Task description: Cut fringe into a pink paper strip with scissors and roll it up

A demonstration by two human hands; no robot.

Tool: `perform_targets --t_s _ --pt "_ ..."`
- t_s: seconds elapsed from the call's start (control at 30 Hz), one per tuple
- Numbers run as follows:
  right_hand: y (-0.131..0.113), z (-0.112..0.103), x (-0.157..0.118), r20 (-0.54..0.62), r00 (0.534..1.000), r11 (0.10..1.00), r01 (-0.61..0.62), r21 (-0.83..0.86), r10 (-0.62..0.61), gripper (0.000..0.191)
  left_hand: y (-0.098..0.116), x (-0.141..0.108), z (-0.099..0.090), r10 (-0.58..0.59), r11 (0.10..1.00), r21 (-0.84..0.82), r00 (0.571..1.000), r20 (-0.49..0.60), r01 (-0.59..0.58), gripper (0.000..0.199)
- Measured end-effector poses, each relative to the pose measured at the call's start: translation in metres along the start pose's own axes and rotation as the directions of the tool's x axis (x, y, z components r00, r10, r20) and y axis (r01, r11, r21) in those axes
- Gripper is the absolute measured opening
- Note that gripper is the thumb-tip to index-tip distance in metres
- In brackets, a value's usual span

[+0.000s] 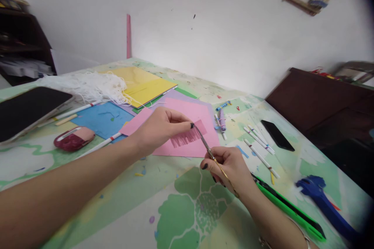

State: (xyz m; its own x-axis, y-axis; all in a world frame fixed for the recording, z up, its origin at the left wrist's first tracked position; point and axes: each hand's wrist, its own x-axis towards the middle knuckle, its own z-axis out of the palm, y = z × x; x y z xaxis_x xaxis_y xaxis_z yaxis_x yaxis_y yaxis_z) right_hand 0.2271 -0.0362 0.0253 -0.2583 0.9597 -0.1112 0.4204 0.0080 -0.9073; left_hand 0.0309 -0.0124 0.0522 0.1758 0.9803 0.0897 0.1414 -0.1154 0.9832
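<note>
Between the thumb and fingers of my left hand (163, 126) is a small pink paper strip (185, 138), its lower edge cut into a thin fringe. My right hand (230, 165) is closed around a pair of scissors (210, 153) with gold-coloured handles. Their blades point up and left, with the tip at the strip close to my left thumb. Behind the strip lies a larger pink sheet (201, 111) on the table. Part of the strip is hidden by my left fingers.
Yellow paper (140, 85), blue paper (102, 118) and white string (90, 85) lie at left, near a tablet (32, 105) and a maroon-and-pink case (74, 139). On the right are paper sticks (261, 157), a phone (277, 135), a green cutter (292, 208) and a blue tool (324, 202).
</note>
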Motion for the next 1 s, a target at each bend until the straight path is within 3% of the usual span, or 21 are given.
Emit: perform_targets --t_s 0.37,0.63,1.0 --pt "-0.0050 -0.0001 -0.0039 0.030 0.995 0.995 0.092 0.039 -0.093 0.037 0.0018 0.0012 -0.0007 0.014 1.000 0.019 1.000 -0.019 -0.014 0.015" --pt "-0.0047 -0.0033 -0.0025 0.031 0.997 0.997 0.065 0.036 -0.066 0.036 -0.0022 0.0034 -0.0012 0.029 1.000 0.000 0.995 -0.097 -0.029 0.015" --pt "-0.0045 -0.0017 -0.0020 0.037 0.997 0.997 0.073 0.016 -0.073 0.033 -0.0030 0.0026 0.0007 0.002 1.000 -0.018 1.000 -0.020 -0.002 0.015"
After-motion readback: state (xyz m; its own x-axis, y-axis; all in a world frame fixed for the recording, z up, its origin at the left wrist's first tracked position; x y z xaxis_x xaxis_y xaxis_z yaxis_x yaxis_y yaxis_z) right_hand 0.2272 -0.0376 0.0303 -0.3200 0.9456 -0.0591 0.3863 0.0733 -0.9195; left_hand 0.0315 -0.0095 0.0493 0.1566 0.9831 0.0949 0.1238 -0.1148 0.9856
